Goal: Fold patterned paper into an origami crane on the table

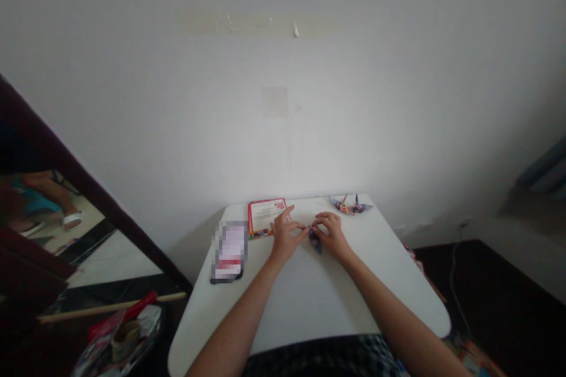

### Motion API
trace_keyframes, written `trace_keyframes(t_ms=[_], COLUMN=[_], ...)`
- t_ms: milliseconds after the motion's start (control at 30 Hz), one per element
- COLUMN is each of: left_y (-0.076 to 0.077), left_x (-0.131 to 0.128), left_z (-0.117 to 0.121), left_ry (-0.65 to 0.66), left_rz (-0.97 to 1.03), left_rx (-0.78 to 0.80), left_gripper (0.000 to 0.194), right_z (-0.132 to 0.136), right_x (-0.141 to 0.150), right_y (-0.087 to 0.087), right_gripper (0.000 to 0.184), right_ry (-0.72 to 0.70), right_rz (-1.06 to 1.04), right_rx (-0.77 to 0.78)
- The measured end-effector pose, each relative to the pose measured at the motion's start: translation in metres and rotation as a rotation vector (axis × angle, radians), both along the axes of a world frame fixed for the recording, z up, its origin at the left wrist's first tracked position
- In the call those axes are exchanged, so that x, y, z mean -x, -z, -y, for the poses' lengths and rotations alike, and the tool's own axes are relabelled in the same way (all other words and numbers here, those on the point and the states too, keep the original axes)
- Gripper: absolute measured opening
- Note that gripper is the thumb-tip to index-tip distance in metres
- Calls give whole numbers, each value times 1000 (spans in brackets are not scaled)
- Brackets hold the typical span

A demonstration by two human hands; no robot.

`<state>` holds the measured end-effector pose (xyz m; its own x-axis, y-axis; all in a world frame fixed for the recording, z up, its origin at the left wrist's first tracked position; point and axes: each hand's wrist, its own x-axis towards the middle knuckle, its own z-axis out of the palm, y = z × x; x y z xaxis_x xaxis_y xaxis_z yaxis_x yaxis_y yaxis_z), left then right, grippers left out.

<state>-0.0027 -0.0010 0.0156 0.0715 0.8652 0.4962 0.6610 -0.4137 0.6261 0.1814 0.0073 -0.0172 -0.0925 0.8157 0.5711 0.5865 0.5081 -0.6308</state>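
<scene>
A small piece of folded, printed paper [315, 241] is between my hands over the white table [318, 294]. My left hand [285, 234] has its thumb and index finger closed at the paper's upper end, with another finger raised. My right hand [331, 235] pinches the same piece from the right, its fingers bent and partly covering it. Beyond my right hand, at the table's back edge, lies an origami crane [351, 207] of colourful printed paper. A stack of printed cards or sheets with red borders [263, 215] lies just behind my left hand.
A phone [230, 253], its screen blurred out, rests at the table's left side. The table stands against a white wall [283, 147]. On the left are a dark-framed mirror [110, 235] and a lined bin [128, 341] on the floor. A cable [453, 271] hangs at the right.
</scene>
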Motion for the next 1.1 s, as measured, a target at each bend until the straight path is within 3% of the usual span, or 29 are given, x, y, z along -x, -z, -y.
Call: trace_keyframes(t_ms=[167, 400, 833, 1100], left_y=[3, 1, 3, 6], left_x=[4, 7, 4, 8], left_z=[-5, -6, -2, -6], left_ry=[-73, -225, -230, -265], left_rz=[38, 132, 107, 42], left_rx=[-40, -93, -47, -24], left_gripper=[5, 10, 8, 13], right_z=[-5, -6, -3, -6], right_x=[-5, -9, -3, -6], right_y=[5, 11, 12, 13], right_gripper=[31, 25, 21, 19], right_ry=[91, 147, 116, 99], right_rz=[-9, 65, 130, 13], right_rx=[-8, 14, 37, 53])
